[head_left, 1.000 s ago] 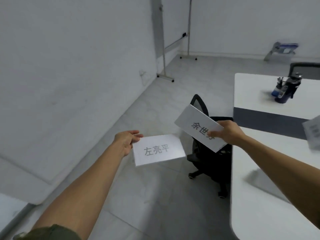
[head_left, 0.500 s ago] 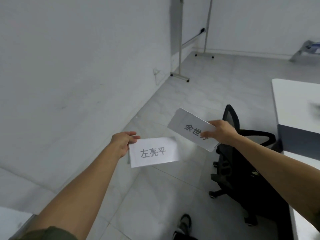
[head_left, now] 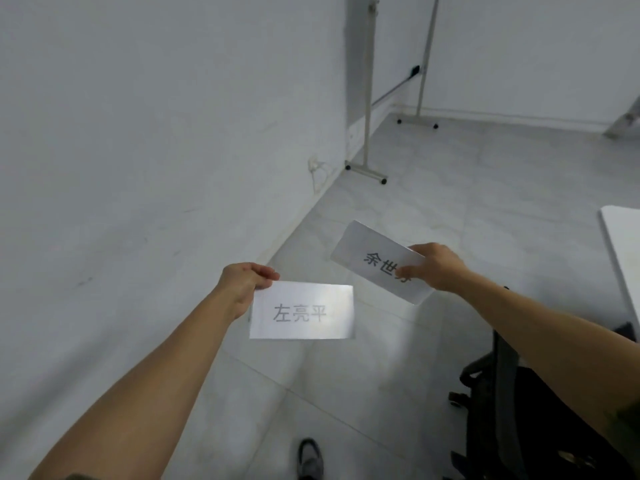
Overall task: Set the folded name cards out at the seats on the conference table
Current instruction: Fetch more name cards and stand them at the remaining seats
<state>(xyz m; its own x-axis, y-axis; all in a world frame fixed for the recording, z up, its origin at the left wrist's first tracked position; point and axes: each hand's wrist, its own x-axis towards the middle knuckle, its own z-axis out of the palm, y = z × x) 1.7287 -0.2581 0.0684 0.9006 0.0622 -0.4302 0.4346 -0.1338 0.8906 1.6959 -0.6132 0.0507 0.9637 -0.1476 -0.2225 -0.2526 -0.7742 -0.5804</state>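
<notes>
Head view showed the left hand point(head_left: 242, 285) pinching the upper left corner of a folded name card printed 左亮平 point(head_left: 301, 311), face up, probably so the name could be read before seating it. The right hand point(head_left: 436, 266) pinched a second name card point(head_left: 377, 261) by its right end, tilted, the thumb hiding its last character. Both cards hung apart over the floor tiles, not yet at the conference table point(head_left: 623, 244), whose white corner showed far right above a black office chair point(head_left: 540, 403)
</notes>
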